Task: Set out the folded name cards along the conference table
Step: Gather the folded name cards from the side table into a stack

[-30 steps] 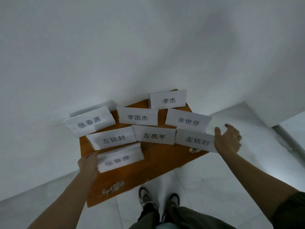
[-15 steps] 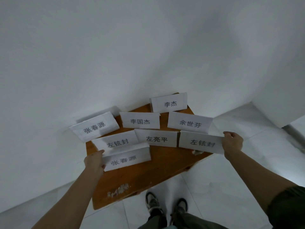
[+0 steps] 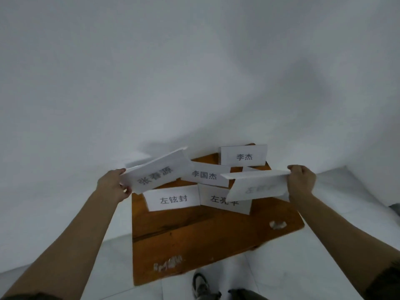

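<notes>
My left hand (image 3: 113, 184) is pinched on the near-left end of a folded name card (image 3: 157, 173) printed 张春源, thumb on the front face and fingers behind it. The card is tilted up to the right, lifted off the small wooden table (image 3: 201, 239). Its far end overlaps the left edge of the 李国杰 card (image 3: 205, 174) from my view; I cannot tell whether the two touch.

My right hand (image 3: 301, 183) is closed on the right end of a second folded card (image 3: 257, 185), held in the air with the fold ridge uppermost. The face toward me shows only faint, reversed print bleeding through the paper — too pale and blurred to read. This card covers the right end of the 左亮平 card (image 3: 223, 201), so that the last character is half hidden, and it blocks most of another card behind it, of which just a pale corner (image 3: 249, 169) shows beside my wrist side of the fold.

Standing on the table: the 李杰 card (image 3: 244, 155) at the far edge, 李国杰 in front of it, and nearer me the 左铉封 card (image 3: 173, 199) just beside 左亮平 — the two seem to touch at their edges.

The table's near half is bare wood with chipped white patches (image 3: 167, 264). Its far-left corner is hidden behind the card in my left hand. At the bottom edge one shoe (image 3: 201, 286) shows, the rest of me cut off.
</notes>
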